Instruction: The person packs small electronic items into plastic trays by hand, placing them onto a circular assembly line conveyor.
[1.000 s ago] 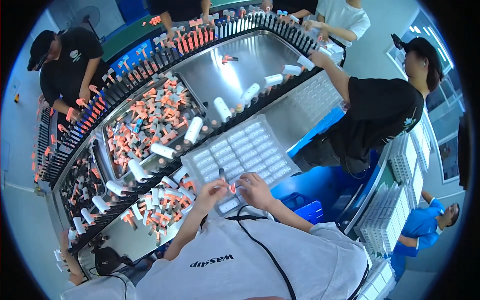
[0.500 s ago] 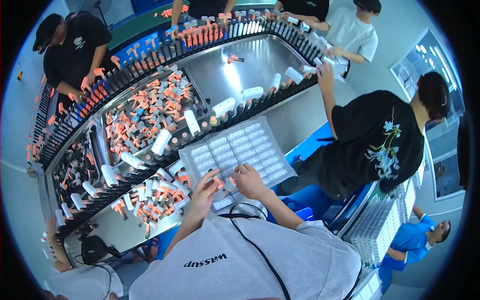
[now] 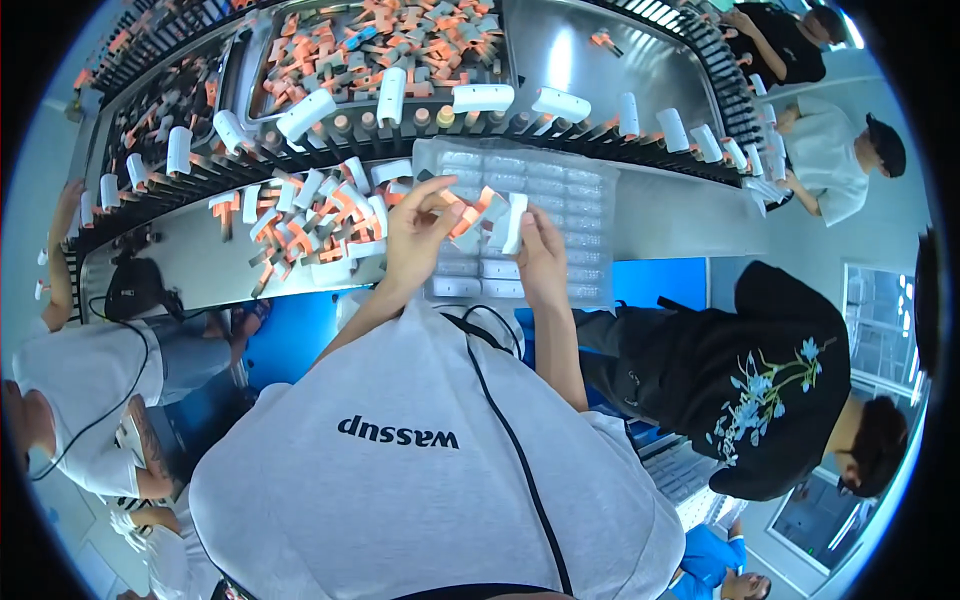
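Note:
My left hand (image 3: 420, 232) pinches a small orange-and-grey clip-like part (image 3: 468, 216) between thumb and fingers. Close to its right, my right hand (image 3: 543, 250) grips a white curved plastic shell (image 3: 515, 222) by its right edge. The two pieces are apart, a narrow gap between them. Under both hands lies a clear plastic blister tray (image 3: 600, 230) with rows of cells; white pieces (image 3: 457, 287) lie in its near cells. Left of my left hand, a loose pile of white, orange and grey parts (image 3: 320, 225) rests on the metal bench.
Beyond the tray runs a black slatted conveyor (image 3: 590, 137) carrying white shells (image 3: 482, 98). A metal bin of orange and grey parts (image 3: 400, 45) lies past it. A person in black (image 3: 790, 390) stands close on my right; another in white (image 3: 90, 390) is at the left.
My view has swung, so the bench now runs more level. My hands, formerly close together at the orange part, have moved apart; the white shell now shows in my right hand.

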The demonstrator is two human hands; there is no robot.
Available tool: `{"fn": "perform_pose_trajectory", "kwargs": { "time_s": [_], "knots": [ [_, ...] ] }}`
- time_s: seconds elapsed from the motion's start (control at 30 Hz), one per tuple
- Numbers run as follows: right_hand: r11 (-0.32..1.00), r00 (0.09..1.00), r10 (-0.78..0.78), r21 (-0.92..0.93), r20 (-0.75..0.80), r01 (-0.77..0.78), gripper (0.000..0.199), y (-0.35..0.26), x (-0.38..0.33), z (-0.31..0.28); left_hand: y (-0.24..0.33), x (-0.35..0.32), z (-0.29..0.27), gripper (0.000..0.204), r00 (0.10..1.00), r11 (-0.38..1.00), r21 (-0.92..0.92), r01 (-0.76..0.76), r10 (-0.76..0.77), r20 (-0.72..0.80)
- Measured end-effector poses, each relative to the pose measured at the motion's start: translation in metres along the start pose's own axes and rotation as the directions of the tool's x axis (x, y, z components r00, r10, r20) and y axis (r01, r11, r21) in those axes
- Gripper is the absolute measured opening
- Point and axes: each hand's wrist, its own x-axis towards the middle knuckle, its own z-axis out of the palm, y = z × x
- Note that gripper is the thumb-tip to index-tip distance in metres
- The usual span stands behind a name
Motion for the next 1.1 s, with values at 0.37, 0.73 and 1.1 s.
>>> {"fn": "perform_pose_trajectory", "kwargs": {
  "time_s": [0.37,0.73,1.1],
  "knots": [
    [0.977,1.0,-0.02,0.211,0.024,0.015,0.032,0.025,-0.023,0.022,-0.004,-0.013,0.004,0.031,0.996,0.973,0.217,-0.084,0.079,0.034],
    [0.986,0.981,-0.006,0.167,0.194,-0.027,0.06,0.03,-0.038,-0.001,0.01,-0.027,-0.004,0.027,0.918,0.838,0.511,-0.191,-0.033,0.396],
    [0.925,0.903,-0.042,0.359,0.427,-0.127,0.06,0.028,-0.017,-0.039,-0.017,-0.006,0.001,0.043,0.907,0.855,0.472,-0.214,-0.006,0.421]
  ]
}}
